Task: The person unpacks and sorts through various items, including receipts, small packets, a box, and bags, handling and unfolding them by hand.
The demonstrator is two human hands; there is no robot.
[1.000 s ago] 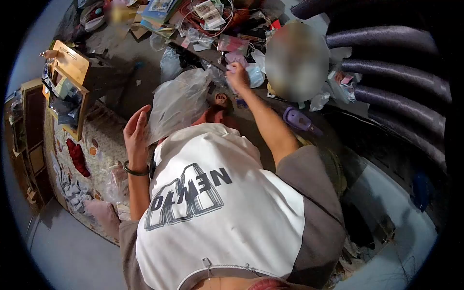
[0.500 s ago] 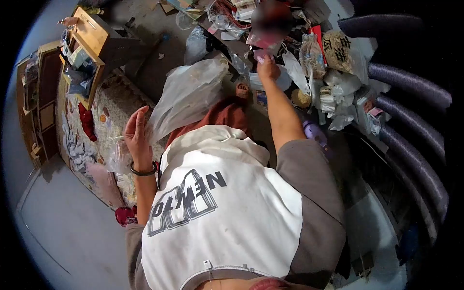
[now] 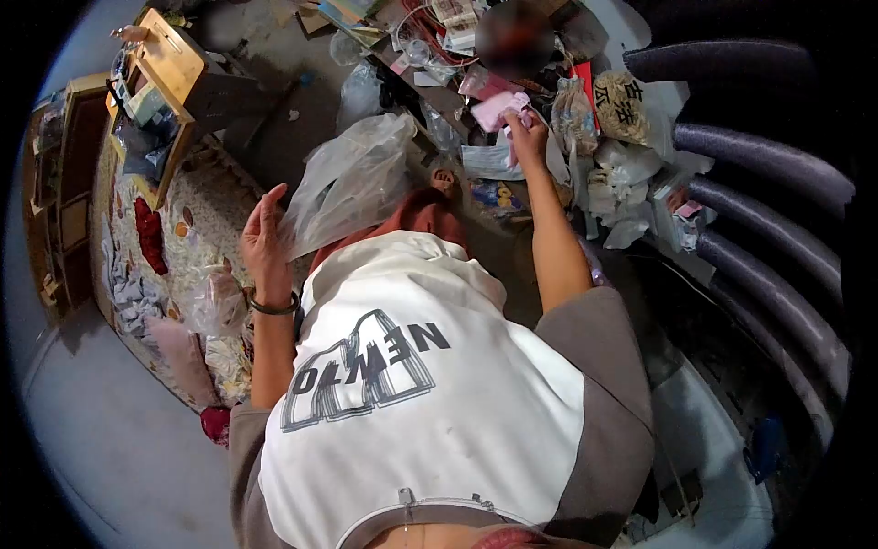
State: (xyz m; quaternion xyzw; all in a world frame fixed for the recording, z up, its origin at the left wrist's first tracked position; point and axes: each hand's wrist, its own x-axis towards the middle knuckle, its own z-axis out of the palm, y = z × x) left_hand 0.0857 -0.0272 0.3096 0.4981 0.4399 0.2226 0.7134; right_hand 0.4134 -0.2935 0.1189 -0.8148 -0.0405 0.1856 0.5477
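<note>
From my remote seat, my right hand (image 3: 530,142) shows more of the pink bundle (image 3: 497,111) than half a second ago, pinching it at 1 o'clock, which I judge leaves it easier to handle. At 9, my left hand (image 3: 265,245) curves beside the translucent bag (image 3: 352,178) (gripping or not, I can't tell). Plastic packets (image 3: 628,174) crowd 2 o'clock; bare floor (image 3: 265,59) opens toward 11.

R hand (image 3: 529,142) now has pink bundle (image 3: 498,110) in fuller view, out to far left; blue packet (image 3: 497,198) more visible; purple item (image 3: 594,265) mostly hidden behind R arm (image 3: 553,229)
</note>
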